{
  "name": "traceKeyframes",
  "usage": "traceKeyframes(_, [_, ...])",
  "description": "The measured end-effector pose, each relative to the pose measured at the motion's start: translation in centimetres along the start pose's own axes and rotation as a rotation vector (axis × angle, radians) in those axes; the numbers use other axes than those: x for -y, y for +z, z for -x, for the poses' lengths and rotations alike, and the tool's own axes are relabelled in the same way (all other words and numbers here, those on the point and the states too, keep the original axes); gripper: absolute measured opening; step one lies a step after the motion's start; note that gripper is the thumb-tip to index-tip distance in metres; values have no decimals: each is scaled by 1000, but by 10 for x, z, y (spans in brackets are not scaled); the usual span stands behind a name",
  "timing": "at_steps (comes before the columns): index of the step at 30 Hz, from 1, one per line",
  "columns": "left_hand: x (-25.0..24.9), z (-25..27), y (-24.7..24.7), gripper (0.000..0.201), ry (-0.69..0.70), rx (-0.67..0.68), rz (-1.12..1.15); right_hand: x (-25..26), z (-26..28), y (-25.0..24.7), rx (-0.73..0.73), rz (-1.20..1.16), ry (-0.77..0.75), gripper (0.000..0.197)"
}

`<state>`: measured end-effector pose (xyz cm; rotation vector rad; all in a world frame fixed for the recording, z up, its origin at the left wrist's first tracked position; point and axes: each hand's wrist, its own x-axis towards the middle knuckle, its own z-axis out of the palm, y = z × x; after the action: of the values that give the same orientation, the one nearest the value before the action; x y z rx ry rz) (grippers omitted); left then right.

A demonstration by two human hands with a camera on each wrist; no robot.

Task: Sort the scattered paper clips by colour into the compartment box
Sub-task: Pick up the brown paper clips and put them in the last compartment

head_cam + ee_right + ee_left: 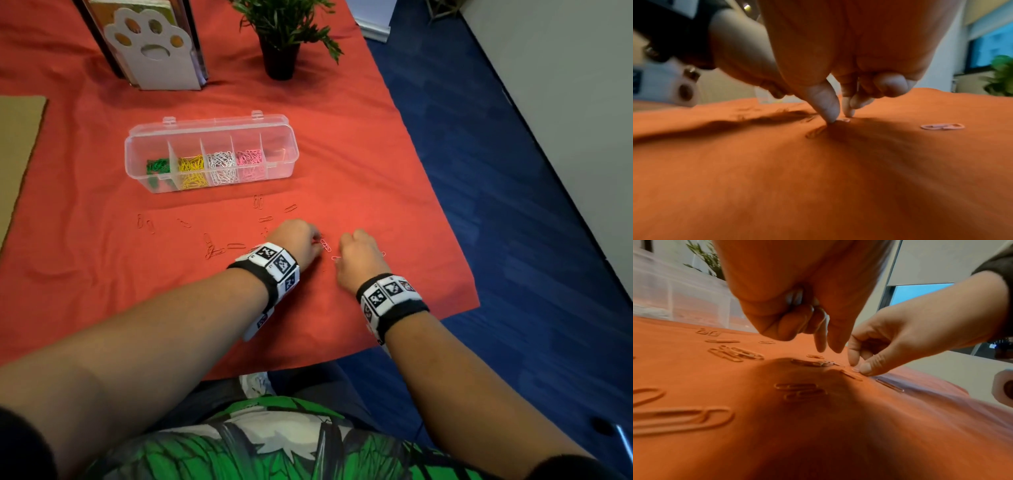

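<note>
Near the box (210,154), the right hand (361,260) pinches 1 clip (844,120) off the cloth; the left hand (298,240), fingers curled around gathered clips, should slide fingertips low and lift cleanly.

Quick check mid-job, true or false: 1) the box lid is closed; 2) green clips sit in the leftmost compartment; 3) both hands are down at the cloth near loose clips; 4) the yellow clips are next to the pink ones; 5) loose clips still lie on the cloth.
1) The compartment box has its lid closed. False: the lid stands open behind it.
2) The green clips fill the leftmost compartment. True.
3) The left hand and right hand are both low at the red cloth among loose clips. True.
4) The yellow clips neighbour the pink clips. False: the white clips lie between them.
5) Loose clips remain on the cloth. True.
</note>
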<state>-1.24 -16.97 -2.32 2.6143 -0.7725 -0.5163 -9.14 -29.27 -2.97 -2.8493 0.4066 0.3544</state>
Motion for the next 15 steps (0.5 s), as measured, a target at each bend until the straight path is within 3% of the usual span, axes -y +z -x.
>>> traceKeyframes(6, [-3, -8, 6, 23, 67, 74, -131, -4, -2, 1, 67, 25, 8, 28])
traceKeyframes(9, [-2, -8, 4, 21, 0, 64, 0, -10, -9, -4, 68, -245, 131, 23])
traceKeyframes(11, [1, -7, -1, 15, -167, 78, 284, -11, -18, -6, 94, -563, 236, 24])
traceKeyframes(13, [5, -1, -11, 16, -389, 138, 822, -8, -21, -8, 150, -916, 327, 28])
traceKeyframes(15, [12, 9, -25, 11, -504, 244, 1292, -4, -20, -12, 186, -1330, 446, 26])
